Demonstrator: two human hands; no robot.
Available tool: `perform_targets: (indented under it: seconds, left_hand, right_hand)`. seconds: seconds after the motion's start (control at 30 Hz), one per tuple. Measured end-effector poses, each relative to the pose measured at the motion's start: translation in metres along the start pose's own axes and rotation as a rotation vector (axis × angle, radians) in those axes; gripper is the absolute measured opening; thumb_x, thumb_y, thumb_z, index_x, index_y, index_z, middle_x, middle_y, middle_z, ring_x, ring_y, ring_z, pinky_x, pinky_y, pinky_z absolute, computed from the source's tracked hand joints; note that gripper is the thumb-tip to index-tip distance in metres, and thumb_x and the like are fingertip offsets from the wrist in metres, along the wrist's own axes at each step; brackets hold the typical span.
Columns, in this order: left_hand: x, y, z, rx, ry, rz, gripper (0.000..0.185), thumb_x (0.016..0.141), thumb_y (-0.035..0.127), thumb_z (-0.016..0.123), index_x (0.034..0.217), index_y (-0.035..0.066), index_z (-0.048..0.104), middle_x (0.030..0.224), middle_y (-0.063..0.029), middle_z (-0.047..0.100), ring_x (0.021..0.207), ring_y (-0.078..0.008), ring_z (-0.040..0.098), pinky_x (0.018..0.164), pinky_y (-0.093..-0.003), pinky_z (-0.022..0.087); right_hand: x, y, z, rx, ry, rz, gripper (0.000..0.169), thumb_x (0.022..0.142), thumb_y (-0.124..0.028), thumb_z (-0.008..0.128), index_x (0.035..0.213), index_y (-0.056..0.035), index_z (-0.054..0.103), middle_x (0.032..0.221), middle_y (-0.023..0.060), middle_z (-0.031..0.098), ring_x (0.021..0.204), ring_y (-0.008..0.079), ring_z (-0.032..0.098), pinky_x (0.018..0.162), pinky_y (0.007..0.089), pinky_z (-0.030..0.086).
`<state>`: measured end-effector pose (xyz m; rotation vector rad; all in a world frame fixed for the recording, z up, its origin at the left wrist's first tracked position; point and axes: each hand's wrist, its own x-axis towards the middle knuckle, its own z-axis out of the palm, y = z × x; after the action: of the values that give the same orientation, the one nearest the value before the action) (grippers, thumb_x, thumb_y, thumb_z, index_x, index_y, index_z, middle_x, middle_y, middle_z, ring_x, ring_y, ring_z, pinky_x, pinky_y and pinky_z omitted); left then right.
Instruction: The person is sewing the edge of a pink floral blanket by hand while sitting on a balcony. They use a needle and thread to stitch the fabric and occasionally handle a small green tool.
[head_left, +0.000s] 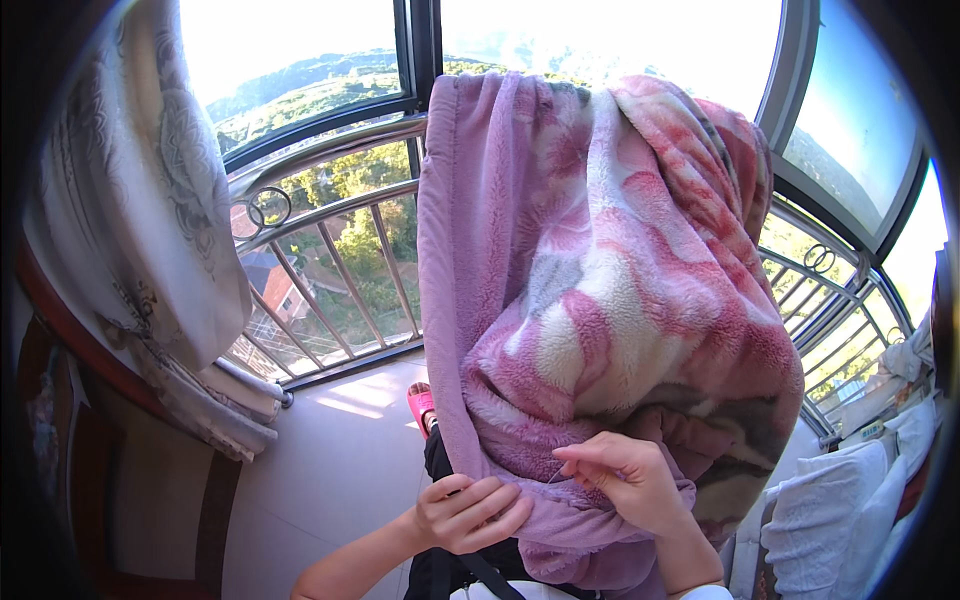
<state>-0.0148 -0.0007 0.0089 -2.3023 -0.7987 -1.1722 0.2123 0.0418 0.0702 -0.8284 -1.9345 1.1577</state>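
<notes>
A thick plush blanket (600, 300), pink and white with grey and red patches, is draped over the railing and down across my lap. Its smooth mauve border (592, 517) bunches up before me. My left hand (472, 514) grips this border near its fold, fingers curled over the cloth. Just to the right, my right hand (622, 476) is raised over the plush with thumb and forefinger pinched together. Between those fingertips shows a thin needle or thread (556, 474); which one is too fine to tell.
A steel railing (322, 217) runs along the large windows behind the blanket. Patterned curtains (161, 225) hang at left. My foot in a pink slipper (421, 401) rests on the tiled floor (322, 465). White cloths (832, 502) lie over furniture at right.
</notes>
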Motion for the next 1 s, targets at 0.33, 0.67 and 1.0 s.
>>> perform_targets:
  seconds: [0.33,0.67,1.0]
  left_hand:
    - [0.0,0.001,-0.002,0.006,-0.011,0.001,0.015,0.077,0.018,0.061,0.09,0.017,0.069,0.085,0.0023,0.066,0.072,-0.007,0.06,0.074,-0.0208,0.035]
    - [-0.001,0.001,-0.001,-0.003,-0.016,-0.014,0.015,0.077,0.019,0.062,0.09,0.016,0.069,0.086,0.002,0.066,0.074,-0.0076,0.061,0.072,-0.0209,0.037]
    - [0.008,-0.003,-0.003,-0.149,-0.096,-0.112,0.019,0.074,0.018,0.066,0.092,0.015,0.069,0.087,0.0022,0.066,0.077,-0.0107,0.062,0.072,-0.0249,0.041]
  right_hand:
    - [-0.001,-0.001,0.005,-0.653,0.013,-0.333,0.029,0.064,0.0,0.063,0.091,-0.0082,0.068,0.084,0.0039,0.063,0.078,0.0204,0.06,0.062,0.0319,0.052]
    - [0.0,0.003,0.003,-0.723,0.003,-0.35,0.029,0.061,-0.004,0.062,0.09,-0.0094,0.069,0.085,0.002,0.058,0.082,0.0193,0.058,0.062,0.0304,0.052]
    - [0.012,0.0,-0.003,-0.747,-0.131,-0.44,0.026,0.064,-0.01,0.063,0.089,-0.0122,0.069,0.085,0.0005,0.056,0.084,0.0177,0.057,0.063,0.0299,0.051]
